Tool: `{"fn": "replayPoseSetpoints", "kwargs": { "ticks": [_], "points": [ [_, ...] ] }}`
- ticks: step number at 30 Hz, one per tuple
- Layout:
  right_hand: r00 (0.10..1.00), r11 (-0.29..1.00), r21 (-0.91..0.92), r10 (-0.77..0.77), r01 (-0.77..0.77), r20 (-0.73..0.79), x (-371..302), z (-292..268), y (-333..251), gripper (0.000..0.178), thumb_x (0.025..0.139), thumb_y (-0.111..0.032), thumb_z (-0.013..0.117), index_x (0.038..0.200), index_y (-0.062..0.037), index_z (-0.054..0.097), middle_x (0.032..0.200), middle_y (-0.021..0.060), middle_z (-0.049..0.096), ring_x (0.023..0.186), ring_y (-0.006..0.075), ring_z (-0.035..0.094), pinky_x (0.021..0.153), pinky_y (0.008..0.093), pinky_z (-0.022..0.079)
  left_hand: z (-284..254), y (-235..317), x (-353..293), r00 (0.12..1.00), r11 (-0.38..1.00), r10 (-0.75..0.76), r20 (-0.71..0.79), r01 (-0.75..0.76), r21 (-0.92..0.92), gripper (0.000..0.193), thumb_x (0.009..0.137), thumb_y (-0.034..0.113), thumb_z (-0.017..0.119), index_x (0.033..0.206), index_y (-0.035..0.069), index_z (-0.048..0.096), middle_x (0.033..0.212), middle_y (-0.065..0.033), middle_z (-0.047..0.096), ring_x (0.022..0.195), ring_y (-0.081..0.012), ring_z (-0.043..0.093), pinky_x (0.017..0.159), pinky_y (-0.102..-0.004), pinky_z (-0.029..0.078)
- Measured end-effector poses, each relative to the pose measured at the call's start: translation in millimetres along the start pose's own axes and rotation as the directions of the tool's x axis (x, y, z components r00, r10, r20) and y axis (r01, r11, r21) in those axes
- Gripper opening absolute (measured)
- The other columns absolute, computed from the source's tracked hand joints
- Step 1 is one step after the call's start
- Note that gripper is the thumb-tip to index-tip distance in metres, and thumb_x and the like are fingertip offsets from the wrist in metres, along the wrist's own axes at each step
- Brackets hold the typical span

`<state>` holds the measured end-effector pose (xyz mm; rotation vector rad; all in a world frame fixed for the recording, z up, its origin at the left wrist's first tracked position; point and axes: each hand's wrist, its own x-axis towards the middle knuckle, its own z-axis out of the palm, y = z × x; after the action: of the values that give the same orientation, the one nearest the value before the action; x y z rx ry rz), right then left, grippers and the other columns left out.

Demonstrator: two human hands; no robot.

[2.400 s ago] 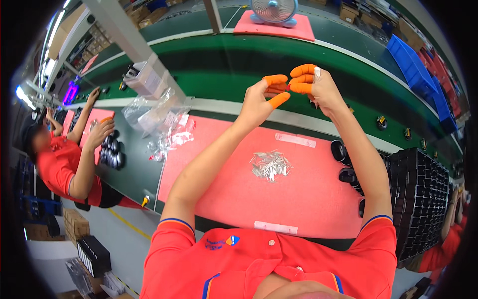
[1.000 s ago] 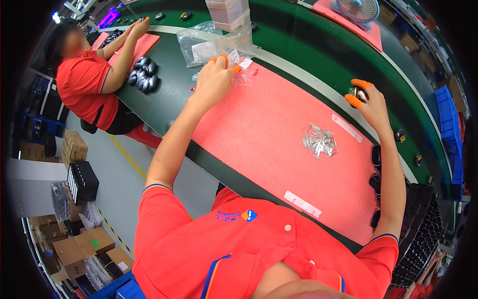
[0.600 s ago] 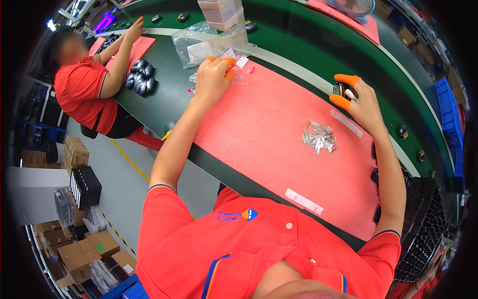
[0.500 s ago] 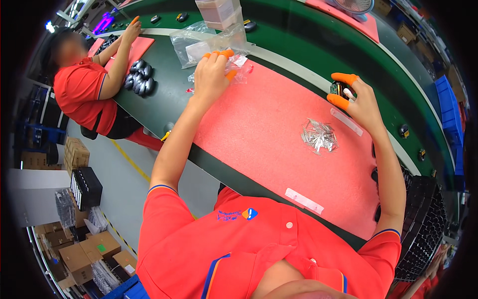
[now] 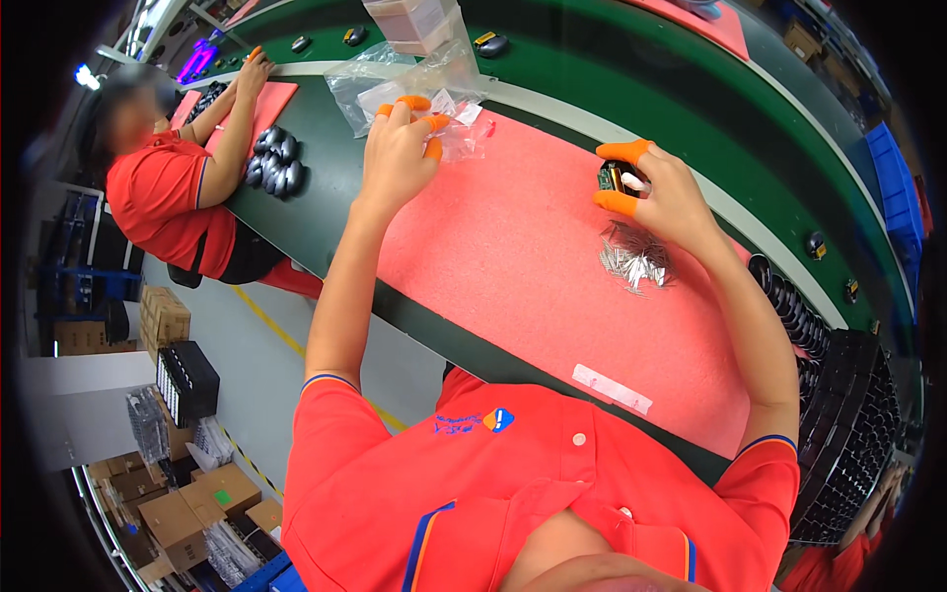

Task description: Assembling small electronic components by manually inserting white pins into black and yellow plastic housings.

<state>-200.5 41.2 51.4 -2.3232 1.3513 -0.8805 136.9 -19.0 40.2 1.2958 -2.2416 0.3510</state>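
Note:
My right hand (image 5: 666,192), with orange finger cots on thumb and forefinger, grips a small rounded black device (image 5: 619,179) with its circuit board exposed. It holds it above the far edge of the pink mat (image 5: 493,237). A small white piece (image 5: 634,184) shows by the curled fingers of that hand. Over the clear plastic bags (image 5: 462,136) at the mat's far left edge is my left hand (image 5: 400,153), also in orange finger cots. Its fingers are spread, the thumb apart from the forefinger. Just below my right hand lies a pile of thin silvery pieces (image 5: 634,260).
Beyond the bench runs a green conveyor (image 5: 582,79) carrying several dark devices. A translucent box (image 5: 414,22) stands behind the bags. Dark rounded parts (image 5: 276,163) sit near a co-worker in red (image 5: 163,187) at left. Black trays (image 5: 838,434) are stacked at right.
My right hand has brought the black device leftward, from the conveyor's edge to over the mat. My left hand has shifted slightly left across the bags, its fingers spreading.

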Motion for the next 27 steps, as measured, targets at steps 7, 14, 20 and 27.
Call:
{"fn": "replayPoseSetpoints", "kwargs": {
  "ticks": [7, 14, 20, 27],
  "points": [
    [0.993, 0.996, 0.014, 0.091, -0.092, 0.070, 0, -1, -7, 0.046, 0.074, -0.020, 0.080, 0.114, -0.0040, 0.066, 0.102, 0.0139, 0.065, 0.094, 0.0295, 0.061, 0.083, 0.0359, 0.049, -10, -3, 1, 0.971, 0.962, -0.146, 0.190, 0.184, -0.201, 0.045, 0.072, -0.003, 0.058, 0.115, 0.004, 0.069, 0.110, -0.0160, 0.069, 0.101, -0.0364, 0.059, 0.088, -0.0439, 0.048],
    [0.992, 0.996, -0.024, 0.090, -0.089, 0.083, -1, 0, -4, 0.047, 0.073, -0.021, 0.081, 0.115, -0.0048, 0.065, 0.100, 0.0147, 0.065, 0.094, 0.0311, 0.061, 0.082, 0.0357, 0.049, -7, 6, 4, 1.000, 0.990, 0.027, 0.015, -0.024, -0.135, 0.058, 0.068, -0.005, 0.058, 0.125, 0.003, 0.064, 0.098, -0.0187, 0.067, 0.103, -0.0389, 0.058, 0.089, -0.0445, 0.046],
    [0.989, 0.992, -0.007, 0.122, -0.122, 0.084, -1, -1, -7, 0.048, 0.073, -0.024, 0.081, 0.115, -0.0063, 0.065, 0.099, 0.0151, 0.064, 0.091, 0.0316, 0.061, 0.081, 0.0366, 0.049, -5, 4, 2, 0.987, 0.987, 0.161, -0.007, -0.161, 0.009, 0.067, 0.069, -0.005, 0.059, 0.136, 0.001, 0.053, 0.105, -0.0184, 0.066, 0.106, -0.0395, 0.057, 0.091, -0.0446, 0.046],
    [0.988, 0.991, -0.019, 0.130, -0.129, 0.083, -4, -1, -8, 0.048, 0.074, -0.026, 0.080, 0.116, -0.0070, 0.065, 0.097, 0.0146, 0.064, 0.087, 0.0296, 0.061, 0.077, 0.0361, 0.050, -5, 3, -3, 0.996, 0.994, -0.001, 0.087, 0.010, -0.105, 0.063, 0.076, -0.002, 0.061, 0.138, 0.006, 0.052, 0.126, -0.0175, 0.059, 0.120, -0.0367, 0.050, 0.099, -0.0435, 0.043]
  ]
}}
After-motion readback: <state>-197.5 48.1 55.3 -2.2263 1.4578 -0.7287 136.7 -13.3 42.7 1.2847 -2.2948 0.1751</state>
